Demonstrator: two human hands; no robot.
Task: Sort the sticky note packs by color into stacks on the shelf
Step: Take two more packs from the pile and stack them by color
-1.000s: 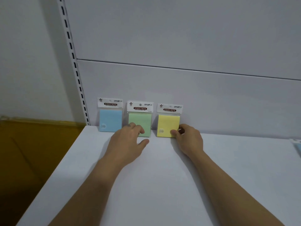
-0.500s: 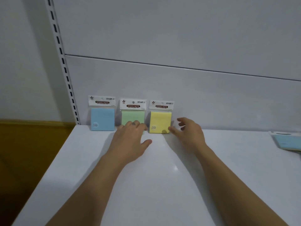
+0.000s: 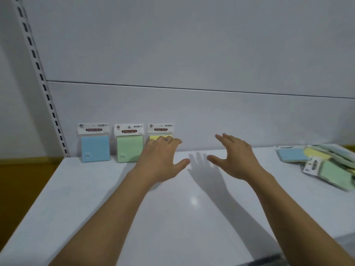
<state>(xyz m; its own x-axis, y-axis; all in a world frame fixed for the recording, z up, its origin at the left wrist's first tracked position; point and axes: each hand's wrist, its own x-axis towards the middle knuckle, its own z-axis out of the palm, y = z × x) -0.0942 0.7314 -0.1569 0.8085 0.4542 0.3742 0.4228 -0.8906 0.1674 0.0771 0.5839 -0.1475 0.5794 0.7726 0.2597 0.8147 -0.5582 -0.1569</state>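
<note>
Three sticky note packs lean upright against the shelf's back panel: a blue pack (image 3: 95, 148), a green pack (image 3: 129, 148) and a yellow pack (image 3: 160, 131). My left hand (image 3: 161, 158) hovers in front of the yellow pack and hides its lower part, fingers spread, holding nothing. My right hand (image 3: 235, 155) is raised over the shelf, to the right of the yellow pack, open and empty. A loose pile of packs (image 3: 324, 164) in blue, yellow and green lies at the far right of the shelf.
The white shelf board (image 3: 184, 212) stretches from the packs to the front edge. A slotted upright (image 3: 41, 77) runs along the left of the back panel. A brown surface (image 3: 23, 181) lies beyond the shelf's left edge.
My right hand has let go of the yellow pack and moved right, away from it. My left hand has shifted right from the green pack to in front of the yellow one. The pile at right has come into view.
</note>
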